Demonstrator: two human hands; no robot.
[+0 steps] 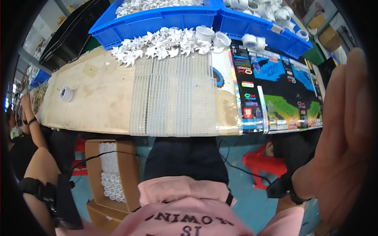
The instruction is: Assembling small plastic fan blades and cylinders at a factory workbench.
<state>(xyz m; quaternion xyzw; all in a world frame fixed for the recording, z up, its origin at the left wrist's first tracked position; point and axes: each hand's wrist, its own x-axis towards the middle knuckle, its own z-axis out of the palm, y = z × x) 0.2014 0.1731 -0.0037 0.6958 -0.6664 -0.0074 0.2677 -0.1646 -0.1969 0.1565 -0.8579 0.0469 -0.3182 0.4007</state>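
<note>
My right hand (338,137) is raised at the far right, close to the camera. Its fingers are stretched upward, and nothing shows in them. It is nearest to a colourful printed sheet (281,88) on the worktable's right side. At the lower left my left hand (42,167) appears only in part beyond a black wrist strap. Its fingers cannot be made out, and it seems to touch nothing on the table. A small white ring-shaped plastic part (66,94) with a dark inside stands on the wooden tabletop (98,98). White plastic grid mats (175,98) cover the table's middle.
White star-shaped plastic pieces (157,45) are heaped before a blue bin (157,24). Another blue bin (260,36) holds white rings; several rings lie nearby. Below are a cardboard box (132,169) of clear parts and a red stool (262,163). A co-worker's arm (35,131) is far left.
</note>
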